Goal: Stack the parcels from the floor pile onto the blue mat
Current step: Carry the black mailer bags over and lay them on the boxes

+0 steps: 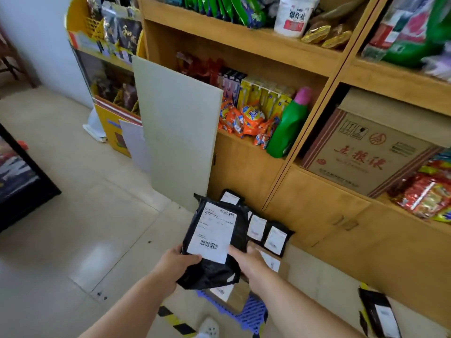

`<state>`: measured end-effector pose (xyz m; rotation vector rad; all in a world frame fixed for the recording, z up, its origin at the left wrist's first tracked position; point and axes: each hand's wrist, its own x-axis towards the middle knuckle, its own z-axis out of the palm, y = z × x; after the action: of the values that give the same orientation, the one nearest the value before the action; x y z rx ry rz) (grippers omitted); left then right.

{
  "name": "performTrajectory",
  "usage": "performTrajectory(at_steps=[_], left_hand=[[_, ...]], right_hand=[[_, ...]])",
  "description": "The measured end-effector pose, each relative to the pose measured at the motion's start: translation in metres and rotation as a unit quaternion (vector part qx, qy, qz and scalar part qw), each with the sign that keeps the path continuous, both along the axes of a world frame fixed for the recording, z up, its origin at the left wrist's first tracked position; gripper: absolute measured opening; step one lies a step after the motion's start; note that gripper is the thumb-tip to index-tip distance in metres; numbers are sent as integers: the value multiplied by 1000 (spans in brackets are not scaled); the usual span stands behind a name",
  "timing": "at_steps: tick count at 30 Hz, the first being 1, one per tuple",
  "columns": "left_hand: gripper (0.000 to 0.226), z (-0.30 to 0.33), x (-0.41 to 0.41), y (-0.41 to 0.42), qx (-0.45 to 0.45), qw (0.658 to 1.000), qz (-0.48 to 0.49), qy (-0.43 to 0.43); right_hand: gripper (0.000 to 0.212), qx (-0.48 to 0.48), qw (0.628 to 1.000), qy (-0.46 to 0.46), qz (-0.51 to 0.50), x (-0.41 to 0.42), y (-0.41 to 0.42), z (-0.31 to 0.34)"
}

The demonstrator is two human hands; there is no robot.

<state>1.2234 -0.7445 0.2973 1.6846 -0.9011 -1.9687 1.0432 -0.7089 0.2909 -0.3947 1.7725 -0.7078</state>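
I hold a black plastic parcel (pixel 214 242) with a white barcode label in both hands, above the floor in front of the wooden shelf. My left hand (pixel 174 262) grips its lower left edge and my right hand (pixel 251 263) grips its right side. Below it lies the blue mat (pixel 251 311), with brown cardboard parcels (pixel 240 296) on it. Behind the held parcel, several black labelled parcels (pixel 268 234) stand against the cabinet doors. One more black parcel (pixel 380 313) lies on the floor at the lower right.
A wooden shelf unit (pixel 317 191) full of snacks and bottles fills the right side. A pale board (pixel 175 132) leans against it. A yellow display stand (pixel 109 93) is at the back left, a dark cabinet (pixel 22 181) at the left. Yellow-black floor tape (pixel 175 320) runs near my shoe (pixel 208 328).
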Motion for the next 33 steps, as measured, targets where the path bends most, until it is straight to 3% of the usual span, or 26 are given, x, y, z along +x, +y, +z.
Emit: performTrajectory(at_steps=[6,17,20,23,26,30,33], left_hand=[[23,-15,-16,-61,9,1000,-29,-9],[18,-35,-20,-171,32,999,-19,-23],[17,-44,-29,-194,44,998,-26,-21],[29,-58,-40,-223,54,997,-43,-39],[36,-73,-53,-253,69,992,-88,-50],[13,-94,-68,-289,75,976,-197,-56],[15,-116,-81,-313,80,962,-257,-54]], right_hand=[[86,-2,999,-39,-30,-7,-43,-12],[38,31,999,-13,-22,-8,-149,-36],[55,42,997,-24,-64,-11,-168,-46],[43,65,988,-54,-128,-14,-185,-51],[32,70,976,-68,-193,-16,-198,-63],[38,97,956,-80,-264,-18,-214,-83],[31,109,946,-77,-294,-26,-222,-108]])
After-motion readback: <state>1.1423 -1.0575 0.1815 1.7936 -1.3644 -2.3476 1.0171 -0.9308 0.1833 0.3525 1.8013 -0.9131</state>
